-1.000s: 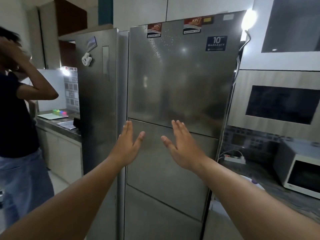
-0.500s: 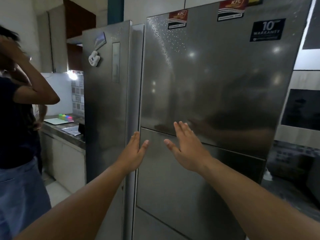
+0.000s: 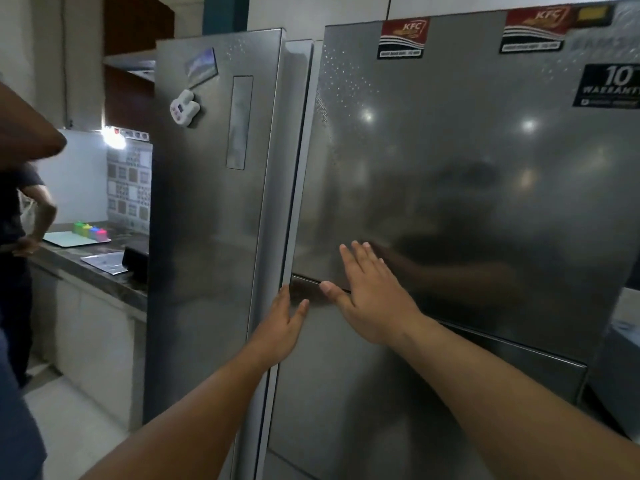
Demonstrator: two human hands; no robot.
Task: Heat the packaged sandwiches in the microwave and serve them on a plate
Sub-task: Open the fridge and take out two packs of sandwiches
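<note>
A tall steel fridge (image 3: pixel 450 150) fills the view, its doors shut. My left hand (image 3: pixel 282 322) is flat and open at the fridge's left front edge, just below the seam between the upper and lower doors. My right hand (image 3: pixel 372 292) is open too, fingers spread, reaching to that seam on the door front. Neither hand holds anything. No sandwiches, plate or microwave are in view.
A second steel unit (image 3: pixel 207 202) stands directly left of the fridge. Beyond it runs a dark counter (image 3: pixel 86 268) with a tray of coloured blocks (image 3: pixel 90 232). Another person (image 3: pixel 17 237) stands at the far left edge.
I have come closer to the fridge and both hands have reached forward to the door seam. The microwave at the right has dropped out of view.
</note>
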